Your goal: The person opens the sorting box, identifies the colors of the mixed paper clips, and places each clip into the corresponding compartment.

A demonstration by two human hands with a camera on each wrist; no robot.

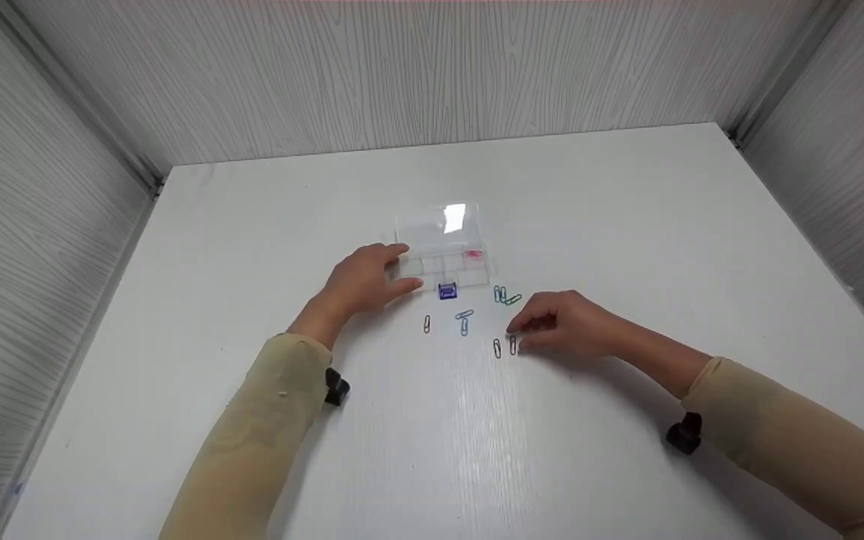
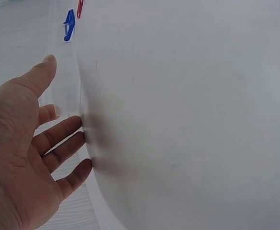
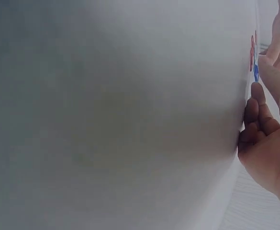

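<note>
A clear plastic compartment box lies with its lid raised back. Something pink is in its back right compartment, and a blue-purple latch is at its front edge. My left hand rests at the box's left side, thumb and fingers spread. My right hand is low over the table, fingers bent, with thumb and forefinger apart beside a dark red paper clip. Whether they touch it I cannot tell. Another dark red paper clip lies just left of it.
Two blue paper clips lie in front of the box, with a lone brownish paper clip to their left. Three green paper clips are near its right front corner. Grained panels stand behind and beside the white table.
</note>
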